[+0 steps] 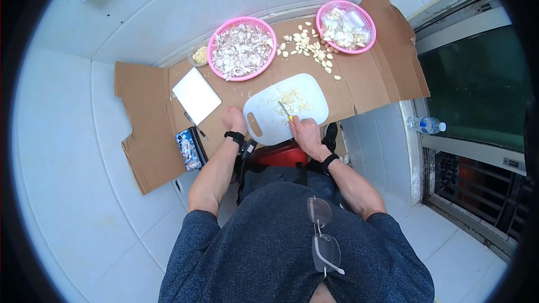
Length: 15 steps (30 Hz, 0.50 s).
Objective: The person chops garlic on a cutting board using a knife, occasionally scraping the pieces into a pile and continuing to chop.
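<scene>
My right hand is closed round the yellow handle of a small knife. Its blade reaches over chopped garlic on a white cutting board. Beside the board's left edge, my left hand lies with its fingers curled in. Whether anything is inside that hand is hidden. Whole peeled garlic cloves are scattered on the cardboard behind the board.
Cardboard covers the work surface. At the back stand a pink basket of garlic skins, another pink basket and a small container of minced garlic. A notepad, a pen and a phone lie left.
</scene>
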Available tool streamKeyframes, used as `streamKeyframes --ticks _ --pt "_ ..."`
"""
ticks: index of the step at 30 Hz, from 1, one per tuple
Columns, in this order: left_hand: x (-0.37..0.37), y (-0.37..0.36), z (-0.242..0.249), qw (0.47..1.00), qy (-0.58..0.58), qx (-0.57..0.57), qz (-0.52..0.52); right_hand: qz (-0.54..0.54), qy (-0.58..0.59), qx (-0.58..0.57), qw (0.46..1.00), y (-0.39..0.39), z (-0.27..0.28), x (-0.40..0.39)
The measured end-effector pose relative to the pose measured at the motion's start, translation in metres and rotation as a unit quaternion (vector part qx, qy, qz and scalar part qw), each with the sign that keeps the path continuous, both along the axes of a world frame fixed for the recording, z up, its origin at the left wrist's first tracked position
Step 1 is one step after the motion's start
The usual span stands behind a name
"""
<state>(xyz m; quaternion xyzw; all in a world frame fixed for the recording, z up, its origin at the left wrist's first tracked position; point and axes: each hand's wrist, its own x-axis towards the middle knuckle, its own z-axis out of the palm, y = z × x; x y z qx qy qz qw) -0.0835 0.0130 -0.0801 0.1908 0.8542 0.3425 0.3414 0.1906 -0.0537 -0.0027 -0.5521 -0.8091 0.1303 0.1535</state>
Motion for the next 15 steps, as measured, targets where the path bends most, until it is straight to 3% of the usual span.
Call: streamKeyframes --ticks 9,15 --pt "0.003 0.001 0.018 0.999 -0.003 -0.024 -0.029 -0.001 -0.005 -0.005 1.0 0.001 0.007 0.006" --pt "0.003 0.004 0.006 0.998 0.037 -0.057 -0.008 -0.024 -0.016 -0.016 0.999 0.002 -0.002 0.007"
